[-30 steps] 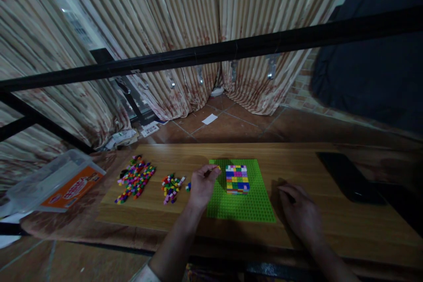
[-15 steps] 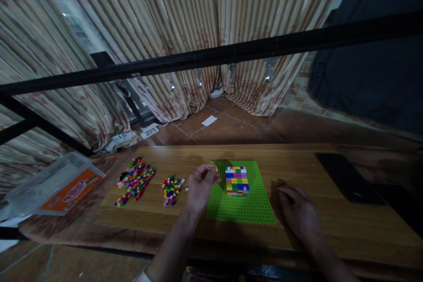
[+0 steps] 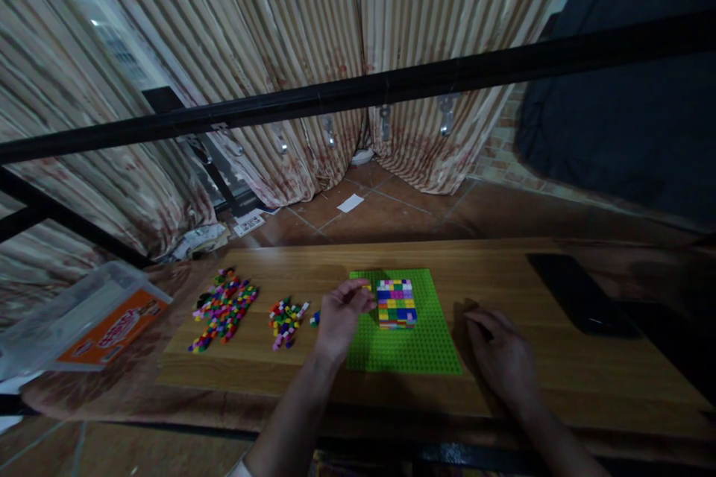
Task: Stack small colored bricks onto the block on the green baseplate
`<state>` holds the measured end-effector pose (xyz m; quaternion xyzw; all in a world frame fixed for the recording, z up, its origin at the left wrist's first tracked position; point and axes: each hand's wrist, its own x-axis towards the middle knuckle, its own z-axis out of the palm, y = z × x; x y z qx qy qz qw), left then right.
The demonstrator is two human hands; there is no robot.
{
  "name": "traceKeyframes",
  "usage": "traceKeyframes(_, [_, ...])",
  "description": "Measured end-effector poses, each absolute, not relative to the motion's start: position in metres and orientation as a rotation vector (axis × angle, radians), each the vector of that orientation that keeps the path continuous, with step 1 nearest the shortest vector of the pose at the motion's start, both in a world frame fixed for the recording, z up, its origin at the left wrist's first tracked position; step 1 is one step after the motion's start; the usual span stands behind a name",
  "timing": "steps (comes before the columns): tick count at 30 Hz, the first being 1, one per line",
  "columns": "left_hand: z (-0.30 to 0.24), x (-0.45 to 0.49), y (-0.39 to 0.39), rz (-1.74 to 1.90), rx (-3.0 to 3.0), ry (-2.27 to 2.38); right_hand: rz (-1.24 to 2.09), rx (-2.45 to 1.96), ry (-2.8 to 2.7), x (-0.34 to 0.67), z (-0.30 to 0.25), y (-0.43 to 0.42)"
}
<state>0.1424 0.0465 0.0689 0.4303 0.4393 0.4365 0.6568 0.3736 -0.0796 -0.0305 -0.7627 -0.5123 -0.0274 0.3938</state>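
My left hand (image 3: 342,313) is closed in a pinch above the left part of a green studded baseplate (image 3: 403,358). Between thumb and forefinger shows a tiny yellow brick (image 3: 366,287). Just right of those fingertips stands a block of stacked multicoloured bricks (image 3: 397,304), with striped rows on top. My right hand (image 3: 502,354) rests on the wooden board to the right of the baseplate, its fingers curled in and nothing visible in them. Left of my left hand lies a small heap of loose bricks (image 3: 287,322), and a few bricks (image 3: 315,318) are partly hidden by the hand.
A larger heap of loose bricks (image 3: 224,309) lies further left on the wooden board (image 3: 470,257). Beyond it sits a clear plastic box (image 3: 112,313) with an orange label. A flat black object (image 3: 579,294) lies at the right. A black rail (image 3: 347,97) crosses in front of curtains.
My left hand has come slightly closer to the brick block, still pinching the yellow brick. My right hand stays in place. The whole view has shifted a little.
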Motion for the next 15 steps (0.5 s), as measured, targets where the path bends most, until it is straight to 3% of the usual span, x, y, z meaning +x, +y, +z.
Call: traceKeyframes(15, [0.051,0.150,0.055,1.050,1.493,1.167,-0.044,-1.940,-1.277,0.373,-0.029,-0.079])
